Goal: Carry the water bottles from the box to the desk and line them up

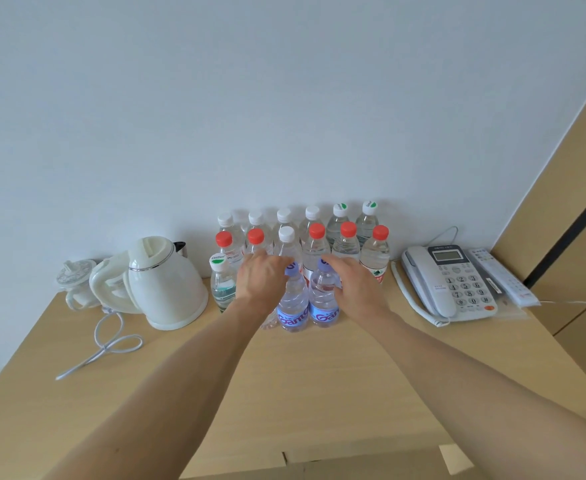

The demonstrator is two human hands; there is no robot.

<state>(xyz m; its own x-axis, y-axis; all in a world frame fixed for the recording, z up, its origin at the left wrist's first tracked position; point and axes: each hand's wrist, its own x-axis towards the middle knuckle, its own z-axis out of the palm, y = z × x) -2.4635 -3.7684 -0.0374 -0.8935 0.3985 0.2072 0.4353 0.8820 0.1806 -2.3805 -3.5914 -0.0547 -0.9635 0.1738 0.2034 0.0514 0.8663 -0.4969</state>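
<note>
A: Desk [319, 393], wall side: bottle rows [315, 237]. Left hand [262, 278] grips one blue-label bottle [293, 306]; right hand [353, 282] grips its neighbour [324, 303].

B: Risk: knuckles nudging red caps [316, 231] behind, toppling the row.

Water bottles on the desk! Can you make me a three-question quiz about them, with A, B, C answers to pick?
1. Where is the kettle?
A. Left of the bottles
B. Behind the bottles
C. On top of the bottles

2. How many red caps are there?
A. Two
B. Five
C. Nine

3. How are the two blue-label bottles sitting?
A. Lying on their sides
B. Upside down
C. Standing upright

Answers:
1. A, because the kettle stands on the desk to the left of the group.
2. B, because five red caps show in the middle row.
3. C, because their caps point up.
</note>
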